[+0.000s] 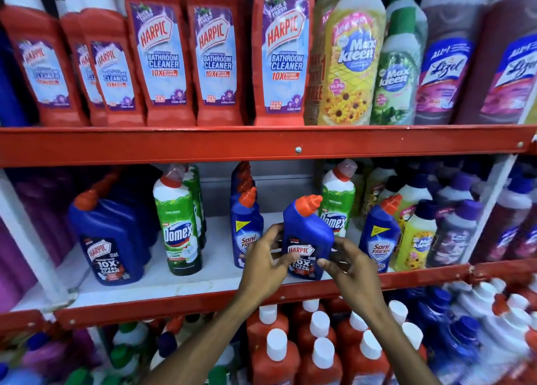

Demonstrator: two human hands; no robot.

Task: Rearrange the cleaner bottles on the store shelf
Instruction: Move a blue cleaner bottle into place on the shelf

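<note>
Both hands are clamped on a blue Harpic bottle with an orange cap, the left hand on its left side and the right hand on its right, fingers touching the label. The bottle stands near the front of the middle shelf, tilted slightly, between two Sani Fresh bottles and in front of a green Domex bottle. A larger blue Harpic bottle stands well apart to the left.

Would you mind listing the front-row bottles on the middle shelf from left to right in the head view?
Large blue Harpic bottle → green Domex bottle → blue Sani Fresh bottle → small blue Harpic bottle held by the left hand and right hand → second Sani Fresh bottle → yellow Max Kleen bottle.
</note>
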